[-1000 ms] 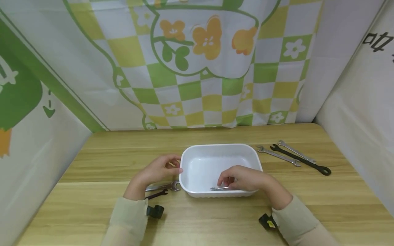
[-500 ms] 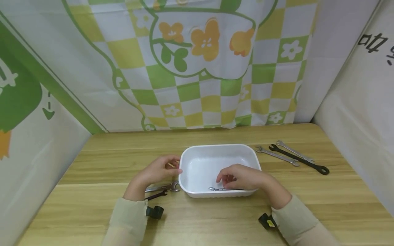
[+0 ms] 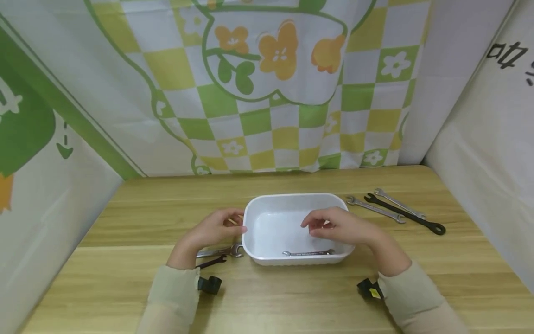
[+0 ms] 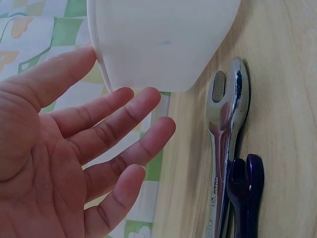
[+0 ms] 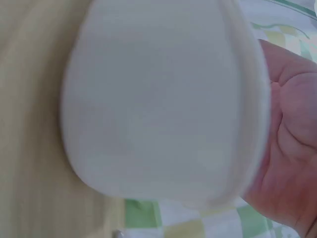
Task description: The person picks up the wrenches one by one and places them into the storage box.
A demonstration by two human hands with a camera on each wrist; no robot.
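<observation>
My left hand [image 3: 217, 227] is beside the white plastic basin [image 3: 273, 227], thumb tip at its left rim and the other fingers relaxed against the end wall, as the left wrist view shows. Inside the basin, a small silver open-ended wrench [image 3: 308, 253] lies along the near wall. Over the basin's right side hovers my right hand [image 3: 340, 226], fingers loosely bent and holding nothing. In the right wrist view the basin's wall [image 5: 153, 109] hides those fingertips. By my left wrist lie a chrome wrench [image 4: 220, 134] and a smaller dark purple one [image 4: 246, 193].
Right of the basin, a silver double-ended wrench [image 3: 375, 209], a long black wrench [image 3: 404, 213] and another silver wrench [image 3: 398, 203] lie on the wooden table [image 3: 288, 301]. A patterned cloth [image 3: 267, 125] hangs along the table's back edge; pale fabric encloses both sides.
My right hand has let go of the small wrench, leaving it on the basin floor, and has risen up and slightly right. The left hand stays at the rim.
</observation>
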